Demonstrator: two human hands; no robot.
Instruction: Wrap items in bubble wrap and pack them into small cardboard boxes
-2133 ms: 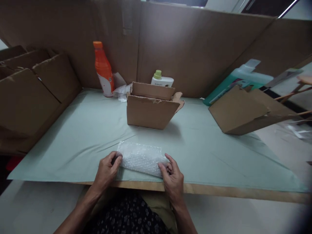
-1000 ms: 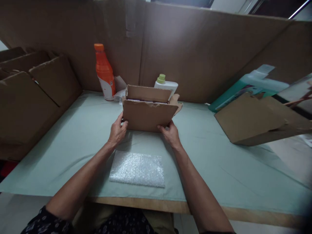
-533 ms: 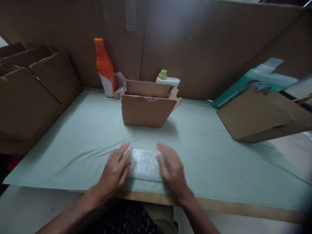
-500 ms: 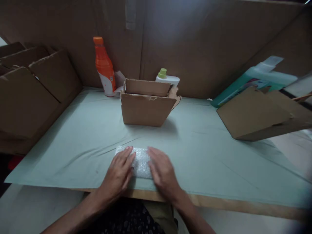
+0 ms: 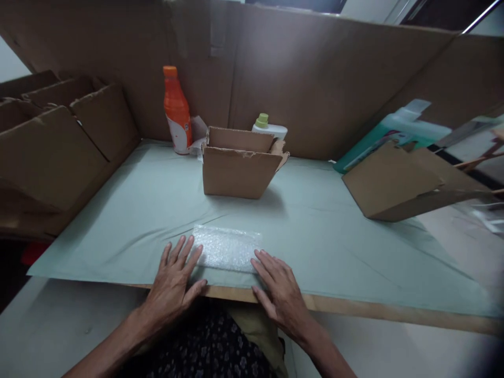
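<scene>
Here, left hand [image 5: 173, 281] and right hand [image 5: 277, 286] flat, fingers spread (gripping nothing), flanking bubble wrap [image 5: 226, 248] at table's [image 5: 354, 252] near edge

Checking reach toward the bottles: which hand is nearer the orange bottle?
Left. The left hand lies below the orange bottle; the right hand is farther right.

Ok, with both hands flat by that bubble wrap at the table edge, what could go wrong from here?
1. The folded clear bubble wrap sheet lies near the table's front edge; a backward sweep may drag it off.
2. Left hand and right hand only touch its ends with open fingers, so it could unfold.
3. The green cloth is wrinkled and may bunch.
</scene>
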